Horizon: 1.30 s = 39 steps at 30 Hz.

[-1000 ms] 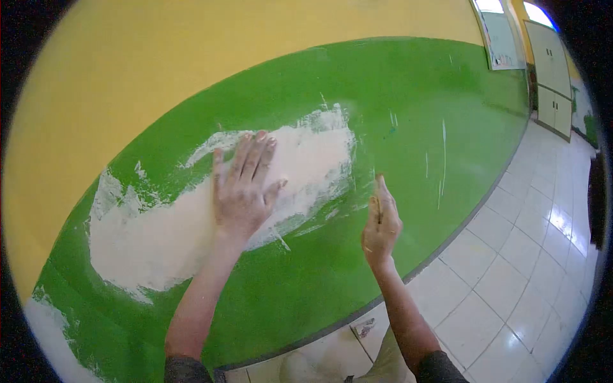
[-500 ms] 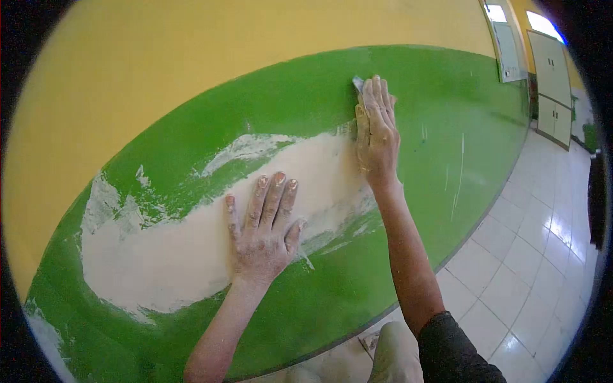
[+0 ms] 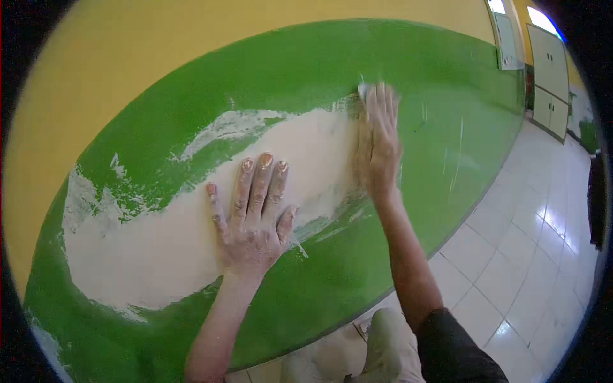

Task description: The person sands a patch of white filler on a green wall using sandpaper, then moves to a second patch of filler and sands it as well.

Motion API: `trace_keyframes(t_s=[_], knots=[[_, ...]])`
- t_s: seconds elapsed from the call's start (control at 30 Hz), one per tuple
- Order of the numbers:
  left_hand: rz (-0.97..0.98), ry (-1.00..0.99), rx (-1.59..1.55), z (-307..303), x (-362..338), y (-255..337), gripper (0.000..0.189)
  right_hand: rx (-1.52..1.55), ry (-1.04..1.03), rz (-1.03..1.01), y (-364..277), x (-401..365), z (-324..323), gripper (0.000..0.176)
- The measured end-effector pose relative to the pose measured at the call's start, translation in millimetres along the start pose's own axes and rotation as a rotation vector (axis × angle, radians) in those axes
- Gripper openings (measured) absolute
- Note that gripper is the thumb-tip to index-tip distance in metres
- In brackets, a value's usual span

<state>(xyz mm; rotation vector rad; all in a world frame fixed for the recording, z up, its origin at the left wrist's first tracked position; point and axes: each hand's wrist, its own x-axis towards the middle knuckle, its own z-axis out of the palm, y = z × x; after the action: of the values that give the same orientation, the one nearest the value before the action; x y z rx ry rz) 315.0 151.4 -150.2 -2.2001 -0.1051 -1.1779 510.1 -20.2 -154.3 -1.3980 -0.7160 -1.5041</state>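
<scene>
My left hand [image 3: 252,233] lies flat on a white patch of filler [image 3: 147,255] on the green part of the wall [image 3: 306,60]. Its fingers are spread, hold nothing and are coated in pale dust. At the right end of the patch, my right hand [image 3: 382,140] presses against the wall with its fingers together, slightly blurred by motion. Under that palm is a thin grey sheet that looks like sandpaper [image 3: 363,91]. Only its edge shows left of the fingertips; the rest is hidden.
Above the green runs a yellow wall [image 3: 159,45]. White tiled floor [image 3: 511,249] spreads at the right, with a tall pale cabinet [image 3: 549,76] farther back. My knee [image 3: 389,345] is at the bottom, close to the wall.
The view has shifted, so the wall sits higher in the picture. My right hand has slid down the wall with the sheet; my left hand stays at the same spot on the patch.
</scene>
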Motion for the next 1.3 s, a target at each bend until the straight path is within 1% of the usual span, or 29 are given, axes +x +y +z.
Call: trace_keyframes(t_s=[0.03,0.07,0.17,0.2,0.27,0.3,0.37,0.4,0.47,0.5,0.57,0.6,0.63,0.67,0.7,0.77,0.8,0.87,0.9,0.97,1.0,1.03,1.07,1.1,1.13,1.17,1.23,1.27,1.3], knots=[[0.0,-0.003,0.001,-2,-2,3,0.063,0.02,-0.046,-0.032,-16,-60,-12,0.048],[0.003,-0.011,-0.004,-2,-2,4,0.063,0.026,-0.118,0.014,-19,-107,-19,0.046],[-0.036,0.028,-0.01,5,-8,14,0.064,0.052,-0.375,0.183,-51,-186,-75,0.044],[-0.034,0.011,-0.018,8,-17,22,0.064,0.048,-0.39,0.195,-64,-198,-98,0.044],[0.042,-0.035,-0.293,14,-35,35,0.061,0.584,-0.333,1.102,-85,-205,-136,0.04],[0.07,-0.033,-0.474,15,-49,45,0.056,0.578,-0.339,1.109,-83,-215,-149,0.04],[0.083,-0.041,-0.81,18,-88,72,0.048,0.878,-0.086,1.432,-75,-234,-169,0.031],[0.07,-0.05,-0.962,20,-109,88,0.045,0.875,-0.085,1.436,-80,-229,-177,0.031],[-0.399,-0.299,-1.502,10,-146,128,0.046,1.13,0.003,1.633,-94,-216,-191,0.03],[-0.401,-0.301,-1.504,3,-155,142,0.046,1.185,-0.049,1.593,-95,-219,-194,0.026],[-0.711,-0.545,-1.79,-8,-169,160,0.027,1.123,-0.137,1.603,-96,-235,-197,0.024],[-0.726,-0.545,-1.794,-4,-178,162,0.027,1.064,-0.224,1.61,-98,-240,-199,0.023],[-0.805,-0.615,-1.863,5,-190,164,0.02,1.047,-0.302,1.598,-98,-244,-204,0.031],[-0.886,-0.685,-1.929,4,-195,164,0.014,1.044,-0.32,1.609,-101,-242,-206,0.031],[-0.947,-0.581,-1.902,-3,-194,162,0.015,1.123,-0.316,1.647,-104,-238,-207,0.035],[-0.98,-0.558,-1.884,11,-216,163,0.015,1.238,-0.353,1.762,-108,-237,-212,0.046],[-0.987,-0.536,-1.873,20,-225,163,0.016,1.244,-0.368,1.767,-107,-249,-212,0.046],[-1.003,-0.505,-1.857,28,-238,162,0.016,1.172,-0.39,2.055,-98,-288,-208,0.039],[-1.032,-0.519,-1.864,27,-241,161,0.017,1.171,-0.402,2.06,-87,-297,-211,0.039],[-1.065,-0.532,-1.872,25,-249,162,0.018,1.674,-0.642,1.994,-70,-302,-219,0.028],[-1.16,-0.534,-1.947,23,-252,168,0.018,1.671,-0.648,1.998,-71,-300,-220,0.028],[-1.257,-0.535,-2.022,22,-254,173,0.018,1.433,-0.648,1.89,-81,-277,-220,0.023],[-1.263,-0.534,-2.024,15,-249,175,0.018,1.204,-0.64,1.77,-93,-256,-219,0.018],[-1.407,-0.567,-2.152,6,-245,175,0.018,1.151,-0.513,1.785,-109,-239,-214,0.018],[-1.555,-0.599,-2.277,0,-242,177,0.019,1.147,-0.519,1.786,-112,-244,-213,0.018],[-1.558,-0.596,-2.281,6,-251,184,0.019,1.052,-0.516,1.739,-114,-255,-214,0.02],[-1.559,-0.759,-2.227,25,-275,202,0.034,0.957,-0.514,1.682,-117,-268,-214,0.023],[-1.558,-0.755,-2.231,25,-274,200,0.034,0.878,-0.479,1.675,-121,-271,-213,0.029],[-1.351,-0.877,-2.304,24,-275,198,0.039,0.8,-0.444,1.668,-124,-272,-212,0.035]])
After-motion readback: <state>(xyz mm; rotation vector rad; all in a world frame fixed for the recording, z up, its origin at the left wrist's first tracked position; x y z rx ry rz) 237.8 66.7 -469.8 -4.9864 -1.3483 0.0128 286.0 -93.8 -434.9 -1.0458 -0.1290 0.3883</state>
